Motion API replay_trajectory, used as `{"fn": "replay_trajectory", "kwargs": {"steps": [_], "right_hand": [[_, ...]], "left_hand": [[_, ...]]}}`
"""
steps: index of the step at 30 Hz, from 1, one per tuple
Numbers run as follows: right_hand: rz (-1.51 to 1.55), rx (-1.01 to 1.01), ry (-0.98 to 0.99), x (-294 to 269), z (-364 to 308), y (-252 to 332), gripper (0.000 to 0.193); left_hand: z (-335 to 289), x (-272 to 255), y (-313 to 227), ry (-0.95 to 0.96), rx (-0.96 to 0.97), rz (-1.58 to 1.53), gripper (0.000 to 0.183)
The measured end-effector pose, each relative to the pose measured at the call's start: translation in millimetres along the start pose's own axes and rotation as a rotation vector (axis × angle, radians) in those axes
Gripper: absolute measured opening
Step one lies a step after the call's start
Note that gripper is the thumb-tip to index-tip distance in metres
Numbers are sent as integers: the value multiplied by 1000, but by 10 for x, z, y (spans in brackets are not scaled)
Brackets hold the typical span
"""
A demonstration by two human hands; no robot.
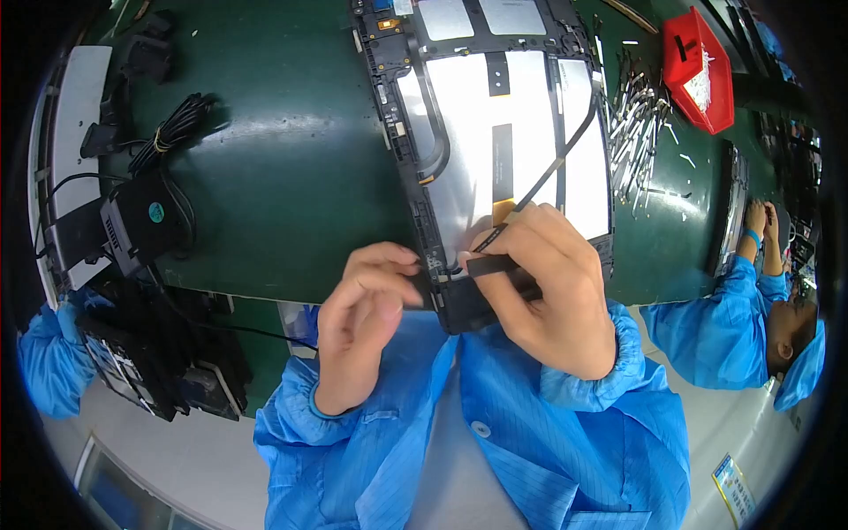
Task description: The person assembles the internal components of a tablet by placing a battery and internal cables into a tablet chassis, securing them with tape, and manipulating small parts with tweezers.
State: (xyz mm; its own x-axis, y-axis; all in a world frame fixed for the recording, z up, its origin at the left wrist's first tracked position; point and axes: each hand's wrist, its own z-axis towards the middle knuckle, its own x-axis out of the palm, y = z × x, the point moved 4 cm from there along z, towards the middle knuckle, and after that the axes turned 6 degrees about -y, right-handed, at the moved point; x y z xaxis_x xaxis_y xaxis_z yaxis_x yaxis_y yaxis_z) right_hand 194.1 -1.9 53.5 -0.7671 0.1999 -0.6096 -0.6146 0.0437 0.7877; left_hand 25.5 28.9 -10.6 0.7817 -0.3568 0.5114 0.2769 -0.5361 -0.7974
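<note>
An opened tablet-like device point(477, 97), with a black frame and large silver plates inside, lies on the green table in front of me. A thin black cable point(560, 162) slants across it from the upper right edge down to the lower left part. My right hand point(552, 283) is over the device's lower end, thumb and forefinger pinched on the cable's lower end. A short black strip point(491, 265) also shows between these fingers. My left hand point(367, 305) is beside the device's lower left edge, its fingers loosely bent and apart, with nothing seen in them.
At the right, many thin strips point(638, 132) lie scattered beside a red bin point(698, 79) of small white pieces. Left are a bundled black cable point(177, 128) and a black box point(141, 216). A co-worker in blue point(724, 327) works at the far right.
</note>
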Motion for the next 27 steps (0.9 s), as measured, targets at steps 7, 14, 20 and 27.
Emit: {"fn": "replay_trajectory", "kwargs": {"steps": [7,14,20,27], "right_hand": [[-16,57,-78,13,40,40,12],[14,40,109,-7,52,34,16],[-10,45,109,-17,71,39,20],[-97,61,179,-6,124,56,21]], "left_hand": [[170,65,-35,-146,257,319,20],[189,9,-13,-132,223,269,19],[124,3,9,-116,153,232,20],[132,18,-1,-85,161,222,17]]}}
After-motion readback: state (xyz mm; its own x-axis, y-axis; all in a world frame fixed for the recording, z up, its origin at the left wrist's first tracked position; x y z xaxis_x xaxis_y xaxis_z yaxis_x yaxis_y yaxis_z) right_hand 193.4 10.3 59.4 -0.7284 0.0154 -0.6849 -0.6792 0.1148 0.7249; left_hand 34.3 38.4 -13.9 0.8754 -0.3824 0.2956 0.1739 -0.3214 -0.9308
